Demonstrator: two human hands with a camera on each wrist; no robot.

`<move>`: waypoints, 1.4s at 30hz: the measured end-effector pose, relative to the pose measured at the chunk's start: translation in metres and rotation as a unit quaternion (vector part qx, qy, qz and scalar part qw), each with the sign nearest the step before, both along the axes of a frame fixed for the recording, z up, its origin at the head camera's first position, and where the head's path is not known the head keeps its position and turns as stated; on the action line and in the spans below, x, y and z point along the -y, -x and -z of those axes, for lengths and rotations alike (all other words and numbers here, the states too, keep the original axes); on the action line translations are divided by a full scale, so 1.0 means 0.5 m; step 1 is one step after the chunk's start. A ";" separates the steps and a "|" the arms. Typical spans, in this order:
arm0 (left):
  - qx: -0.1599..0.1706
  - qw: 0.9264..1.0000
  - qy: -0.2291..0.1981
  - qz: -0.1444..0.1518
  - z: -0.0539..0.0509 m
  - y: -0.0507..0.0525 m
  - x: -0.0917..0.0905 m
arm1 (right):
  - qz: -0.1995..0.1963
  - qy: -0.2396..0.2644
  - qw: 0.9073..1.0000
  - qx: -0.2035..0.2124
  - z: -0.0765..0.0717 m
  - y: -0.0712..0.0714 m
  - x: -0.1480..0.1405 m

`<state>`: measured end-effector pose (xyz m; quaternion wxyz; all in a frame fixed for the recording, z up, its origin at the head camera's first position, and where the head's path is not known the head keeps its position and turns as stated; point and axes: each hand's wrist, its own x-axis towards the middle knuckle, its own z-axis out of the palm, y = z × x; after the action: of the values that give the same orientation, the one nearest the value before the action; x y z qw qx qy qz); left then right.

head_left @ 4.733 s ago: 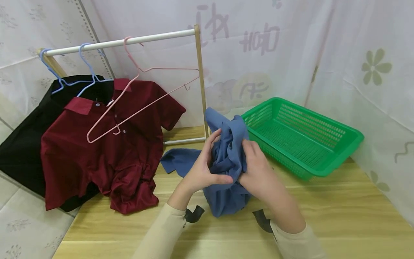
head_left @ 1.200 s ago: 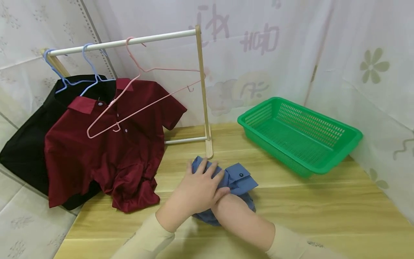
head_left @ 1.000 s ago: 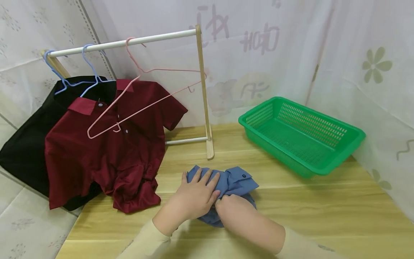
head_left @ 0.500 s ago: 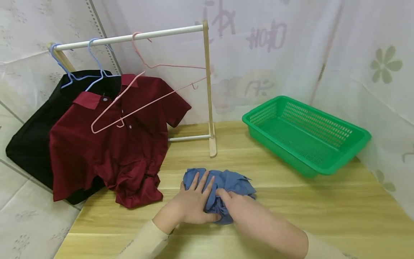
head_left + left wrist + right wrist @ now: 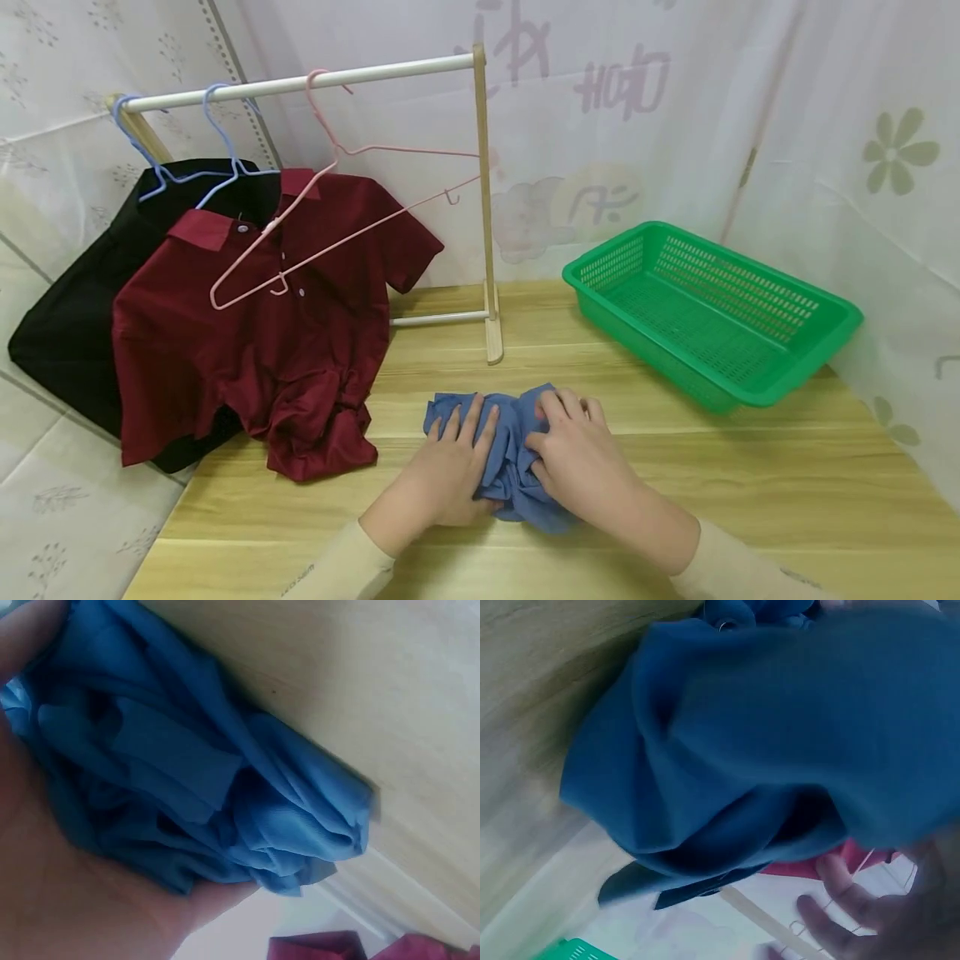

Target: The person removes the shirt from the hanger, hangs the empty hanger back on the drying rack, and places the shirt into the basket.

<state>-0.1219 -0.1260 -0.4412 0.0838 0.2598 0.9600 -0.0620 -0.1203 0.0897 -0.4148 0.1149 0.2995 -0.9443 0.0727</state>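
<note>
A crumpled blue button shirt [image 5: 517,458] lies bunched on the wooden table in front of me. My left hand [image 5: 446,475] rests on its left part with fingers spread, thumb at the near edge. In the left wrist view the shirt [image 5: 172,765] bulges beside the palm. At the shirt's right side is my right hand [image 5: 581,454], its fingers bent and spread over the cloth. From the right wrist, blurred blue cloth fills much of the view and the right fingers [image 5: 847,896] show apart from it. The thumb's contact is hidden there.
A rack [image 5: 483,192] at the left carries a black garment [image 5: 67,308], a maroon shirt [image 5: 247,333] on a blue hanger [image 5: 221,137], and a bare pink hanger [image 5: 360,233]. A green basket [image 5: 750,392] stands at the back right. Wooden table [image 5: 750,483] extends to the right.
The shirt went from being lifted in both hands to lying on the table. My right hand came out from beside the left and moved right and away, spreading the bundle slightly.
</note>
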 end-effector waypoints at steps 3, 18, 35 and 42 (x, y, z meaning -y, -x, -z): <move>0.032 0.999 -0.036 -0.008 0.000 0.000 0.002 | -0.021 0.027 0.996 0.081 -0.001 0.006 -0.006; 0.111 0.994 -0.008 0.014 -0.050 0.009 0.012 | -0.088 -0.044 0.964 0.248 0.017 0.014 -0.045; 0.071 0.996 0.022 0.044 -0.018 0.017 0.035 | -0.064 -0.064 0.969 0.231 0.043 0.010 -0.037; 0.049 0.997 0.001 0.060 -0.018 0.016 0.034 | -0.061 -0.076 0.972 0.215 0.047 0.016 -0.026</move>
<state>-0.1298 -0.1428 -0.4323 0.1268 0.3197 0.9374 -0.0552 -0.1282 0.1026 -0.4384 -0.1185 0.3415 -0.9297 0.0702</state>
